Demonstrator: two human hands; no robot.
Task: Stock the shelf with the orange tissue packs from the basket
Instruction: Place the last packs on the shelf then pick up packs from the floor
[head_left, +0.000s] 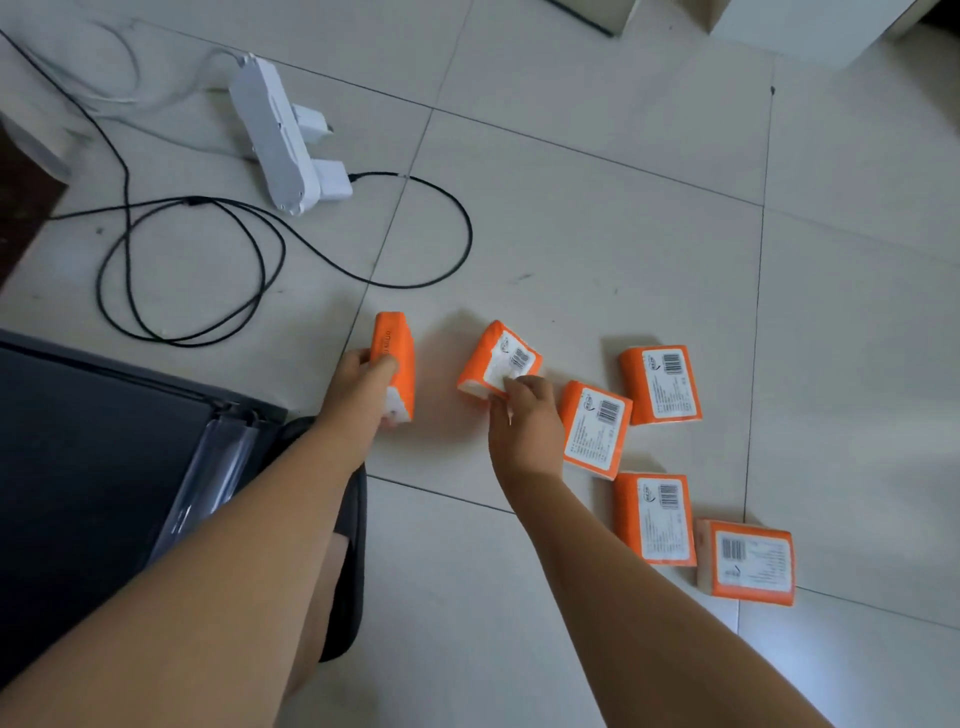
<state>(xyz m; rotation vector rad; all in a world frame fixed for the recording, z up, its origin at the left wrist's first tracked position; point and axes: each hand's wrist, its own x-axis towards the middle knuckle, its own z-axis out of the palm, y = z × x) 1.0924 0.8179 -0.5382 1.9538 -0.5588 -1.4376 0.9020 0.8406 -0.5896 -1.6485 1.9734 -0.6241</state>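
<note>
The left hand (366, 382) clamps fingers and thumb around an upright orange pack (399, 345); just right, the right hand (524, 421) pinches a tilted pack's (498, 353) near edge.

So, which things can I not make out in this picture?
Label print on the floor packs: too small, head view.
White furniture: cut by the top edge; perhaps the shelf.
Dark container: cut by the left edge.
Left hand covers part of its pack; right hand likewise, its tilted pack.
</note>
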